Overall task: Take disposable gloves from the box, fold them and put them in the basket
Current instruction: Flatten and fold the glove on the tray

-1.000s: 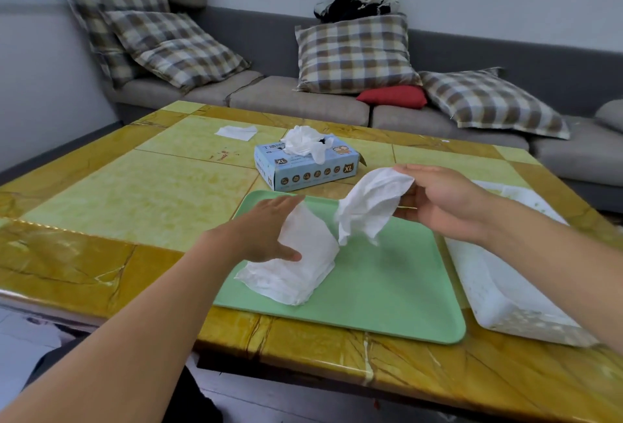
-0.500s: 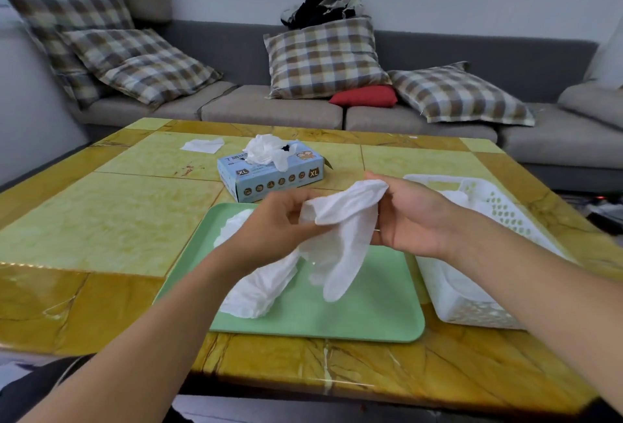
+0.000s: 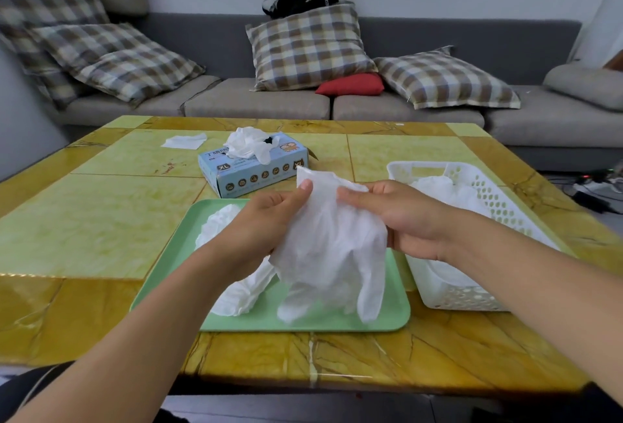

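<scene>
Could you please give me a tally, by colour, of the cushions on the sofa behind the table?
Plaid cushions: 4, namely and
Red cushion: 1
Grey cushion: 1
Total: 6

A home living room is indicated by the grey sofa (image 3: 337, 102) set against the wall, on which plaid cushions (image 3: 310, 46) and a red pillow (image 3: 352, 84) are laid, and before which a yellow-tiled table (image 3: 101, 220) is placed.
</scene>
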The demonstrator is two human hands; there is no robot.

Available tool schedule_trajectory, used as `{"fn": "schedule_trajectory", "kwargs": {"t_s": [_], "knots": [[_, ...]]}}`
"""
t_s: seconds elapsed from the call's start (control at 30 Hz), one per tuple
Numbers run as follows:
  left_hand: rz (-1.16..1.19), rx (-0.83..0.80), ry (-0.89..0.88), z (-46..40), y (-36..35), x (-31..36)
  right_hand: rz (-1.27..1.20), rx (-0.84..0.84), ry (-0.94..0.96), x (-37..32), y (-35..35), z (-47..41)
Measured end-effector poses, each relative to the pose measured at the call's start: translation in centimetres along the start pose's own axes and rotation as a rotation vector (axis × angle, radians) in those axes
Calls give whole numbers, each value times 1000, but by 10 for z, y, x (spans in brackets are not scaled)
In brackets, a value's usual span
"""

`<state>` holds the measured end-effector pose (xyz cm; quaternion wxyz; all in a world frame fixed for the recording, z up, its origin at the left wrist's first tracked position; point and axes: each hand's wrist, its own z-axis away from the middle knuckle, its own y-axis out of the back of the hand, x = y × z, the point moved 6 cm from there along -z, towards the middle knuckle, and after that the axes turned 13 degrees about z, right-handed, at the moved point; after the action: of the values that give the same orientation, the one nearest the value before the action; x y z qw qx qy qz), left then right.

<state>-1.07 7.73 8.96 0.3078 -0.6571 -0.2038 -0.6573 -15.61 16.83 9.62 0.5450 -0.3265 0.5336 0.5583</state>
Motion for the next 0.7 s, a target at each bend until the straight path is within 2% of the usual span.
{"fn": "schedule_trajectory", "kwargs": {"t_s": [0.1,0.23,0.4,0.5,0.57,0.6,0.7], "knots": [[37,-38,52,-2,0,-5,-90,1,-87,5,1,-4],[144,-36,87,-6,5,-9,-121,-210,-84,6,-9,0],[207,-183,239,-3,3,-12,-83,-189,-180,21,-7,-5],[72,-83,300,-17,9,-13,-32,-141,-210,20,-1,-18],[-51,21,229,-32,13,-8,20,-36,-184,12,5,-26],[-66,66,139,-38,12,-1,47,52,-136,5,12,-30],[-3,76,-274,-42,-1,38,183,377,259,-30,39,-31]]}}
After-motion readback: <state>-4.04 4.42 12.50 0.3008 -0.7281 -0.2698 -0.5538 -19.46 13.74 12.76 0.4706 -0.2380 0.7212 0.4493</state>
